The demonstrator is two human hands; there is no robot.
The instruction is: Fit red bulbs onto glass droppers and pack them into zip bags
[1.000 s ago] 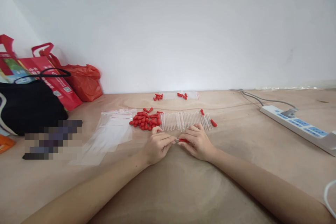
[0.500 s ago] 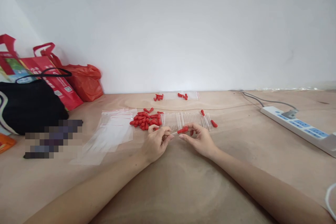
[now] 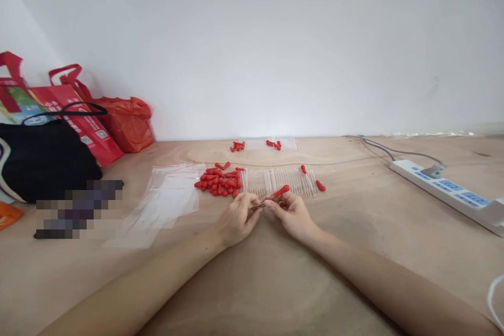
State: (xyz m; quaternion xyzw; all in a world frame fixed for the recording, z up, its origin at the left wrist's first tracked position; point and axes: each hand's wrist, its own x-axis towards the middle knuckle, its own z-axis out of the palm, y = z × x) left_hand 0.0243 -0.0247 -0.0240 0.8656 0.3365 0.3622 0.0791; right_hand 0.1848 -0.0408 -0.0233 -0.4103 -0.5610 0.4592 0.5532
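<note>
My left hand (image 3: 241,216) is closed in a pinch round the thin glass tube of a dropper, mostly hidden by the fingers. Its red rubber bulb (image 3: 282,190) sticks up to the right, above the fingers of my right hand (image 3: 293,215), which pinch the dropper at the bulb's neck. The two hands' fingertips almost meet. Just behind them lies a row of clear glass tubes (image 3: 271,181). A heap of loose red bulbs (image 3: 216,182) is left of the row, and at its right end a red bulb (image 3: 321,185) rests by the tubes.
Clear zip bags (image 3: 169,194) lie flat on the wooden table (image 3: 252,283) to the left. Against the wall is another bag (image 3: 255,144) with red bulbs on it. Shopping bags (image 3: 79,115) and a black bag (image 3: 47,160) stand far left; a power strip (image 3: 444,189) lies right.
My right fingers have slid from the bulb down to its neck, closer to my left fingertips. The bulb now points more upward, and less of the glass tube shows.
</note>
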